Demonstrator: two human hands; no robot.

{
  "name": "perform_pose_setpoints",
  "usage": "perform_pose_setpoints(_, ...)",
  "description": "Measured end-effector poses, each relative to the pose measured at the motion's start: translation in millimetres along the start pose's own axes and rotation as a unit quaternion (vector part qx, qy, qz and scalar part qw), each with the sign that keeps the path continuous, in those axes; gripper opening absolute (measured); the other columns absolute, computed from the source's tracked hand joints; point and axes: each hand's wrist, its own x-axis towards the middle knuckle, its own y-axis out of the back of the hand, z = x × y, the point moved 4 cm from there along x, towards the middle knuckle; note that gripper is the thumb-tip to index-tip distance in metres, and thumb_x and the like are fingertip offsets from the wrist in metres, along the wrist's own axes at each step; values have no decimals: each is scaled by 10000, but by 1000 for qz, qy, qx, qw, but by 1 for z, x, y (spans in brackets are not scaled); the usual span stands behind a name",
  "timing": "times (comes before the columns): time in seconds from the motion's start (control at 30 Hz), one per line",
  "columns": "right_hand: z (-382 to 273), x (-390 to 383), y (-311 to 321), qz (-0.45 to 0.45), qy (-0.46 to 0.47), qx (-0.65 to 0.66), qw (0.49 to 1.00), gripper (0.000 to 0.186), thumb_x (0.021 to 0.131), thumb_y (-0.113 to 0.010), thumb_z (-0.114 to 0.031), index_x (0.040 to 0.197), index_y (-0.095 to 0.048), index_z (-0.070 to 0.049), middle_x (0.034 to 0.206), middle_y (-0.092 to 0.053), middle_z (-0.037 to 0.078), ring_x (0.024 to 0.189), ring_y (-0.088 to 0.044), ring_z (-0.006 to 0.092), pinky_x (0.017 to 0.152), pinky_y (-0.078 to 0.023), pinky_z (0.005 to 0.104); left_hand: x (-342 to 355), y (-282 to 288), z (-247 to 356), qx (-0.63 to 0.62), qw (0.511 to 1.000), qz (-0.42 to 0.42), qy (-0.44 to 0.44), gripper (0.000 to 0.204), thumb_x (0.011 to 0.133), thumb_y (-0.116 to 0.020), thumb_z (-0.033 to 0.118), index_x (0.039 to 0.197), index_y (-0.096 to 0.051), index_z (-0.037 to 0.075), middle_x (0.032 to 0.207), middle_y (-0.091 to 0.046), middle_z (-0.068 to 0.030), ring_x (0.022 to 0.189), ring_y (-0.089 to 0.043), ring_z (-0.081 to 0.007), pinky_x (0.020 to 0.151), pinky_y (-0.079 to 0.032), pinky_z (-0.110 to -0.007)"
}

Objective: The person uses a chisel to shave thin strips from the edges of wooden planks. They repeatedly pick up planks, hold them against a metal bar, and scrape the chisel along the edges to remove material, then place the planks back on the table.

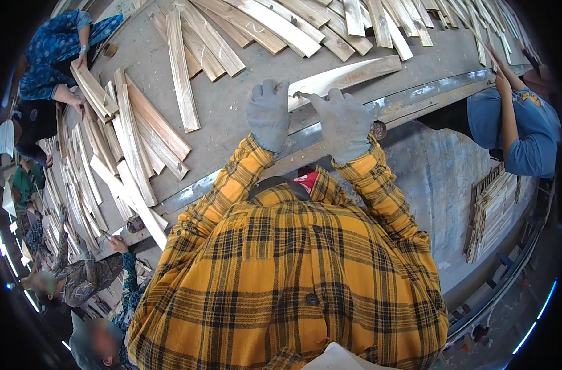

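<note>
A pale wooden board (355,75) with a brownish grain patch lies slantwise on the table just beyond my hands. My left hand (268,116), in a grey glove, is closed at the board's left end, gripping its edge. Over the near edge of the same board is my right hand (344,126), gloved alike, its fingers curled. A small dark piece (301,94) shows at the right index fingertip, too small to name. The palm side of both hands is hidden.
Several loose boards (183,74) cover the far and left parts of the grey table (238,102). A metal strip (309,137) runs along its near edge. One person (59,49) handles boards at left; another (515,117) stands at right. Stacked boards (496,209) lie lower right.
</note>
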Motion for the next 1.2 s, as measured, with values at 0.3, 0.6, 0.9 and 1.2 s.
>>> perform_pose_setpoints(0.3, -14, 19, -6, -53, 89, -83, 991, 192, 774, -613, -133, 950, -685, -154, 835, -619, 53, 783, -647, 213, 631, -526, 346, -1, -12, -3, -30, 999, -25, 13, 523, 652, -752, 136, 1155, -612, 107, 1025, -575, -99, 902, -587, -298, 726, -500, -381)
perform_pose_setpoints(0.6, 112, -22, 27, 63, -153, 137, 977, 218, 850, -571, -133, 1031, -685, -178, 859, -636, 106, 854, -630, 336, 701, -494, 437, -18, -43, -45, -675, 540, -423, 273, 516, 950, -519, 141, 1341, -287, -102, 1009, -641, -264, 792, -699, -297, 647, -614, -314)
perform_pose_setpoints(0.9, 159, -122, -41, -47, -235, 93, 966, 136, 844, -612, -179, 954, -690, -166, 830, -632, 119, 848, -624, 341, 720, -485, 449, -42, -70, -38, -771, 399, -389, 308, 428, 958, -457, 77, 1295, -343, -162, 1125, -593, -301, 950, -666, -347, 823, -576, -332)
perform_pose_setpoints(1.2, 151, -104, -81, -145, -196, 41, 969, 133, 831, -618, -251, 866, -683, -141, 859, -657, 114, 863, -629, 339, 745, -494, 463, -39, -53, -14, -749, 427, -379, 336, 458, 945, -528, 80, 1319, -350, -117, 1087, -608, -247, 855, -675, -276, 632, -592, -302)
